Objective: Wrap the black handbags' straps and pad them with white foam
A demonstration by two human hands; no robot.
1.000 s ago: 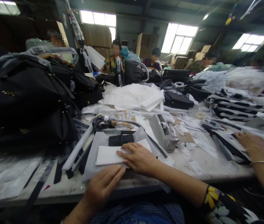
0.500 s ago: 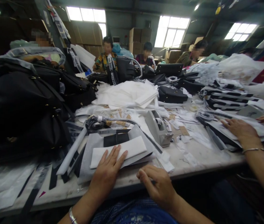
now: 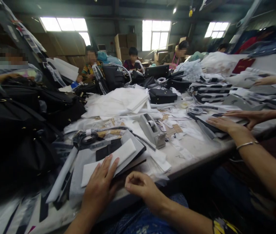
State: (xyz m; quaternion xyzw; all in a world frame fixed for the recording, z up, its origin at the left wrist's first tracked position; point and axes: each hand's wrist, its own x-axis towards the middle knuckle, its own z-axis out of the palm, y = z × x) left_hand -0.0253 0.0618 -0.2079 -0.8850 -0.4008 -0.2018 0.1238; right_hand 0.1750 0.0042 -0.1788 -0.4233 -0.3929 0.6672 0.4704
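My left hand [image 3: 101, 183] lies with fingers outstretched on a folded white padding sheet [image 3: 111, 159]. That sheet rests across a black leather piece with a strap band [image 3: 107, 149], on grey-white wrapping paper [image 3: 78, 175]. The right side of this stack tilts up, and a dark edge shows beneath it. Just right of the stack, near the table edge, my right hand [image 3: 144, 187] is curled, thumb and forefinger meeting in a loop. Nothing shows in its grasp.
A grey tape dispenser [image 3: 152, 131] stands beyond the stack. Black handbags [image 3: 13, 130] crowd the left. White sheets [image 3: 116, 100] are heaped at centre. On the right, a co-worker's hands [image 3: 222, 125] press a wrapped piece. Other people sit across the table.
The camera view has swung right, shifting the scene left. The stack's right side has risen into a tilt. My left hand stays on the padding; my right fingers have curled into a loop.
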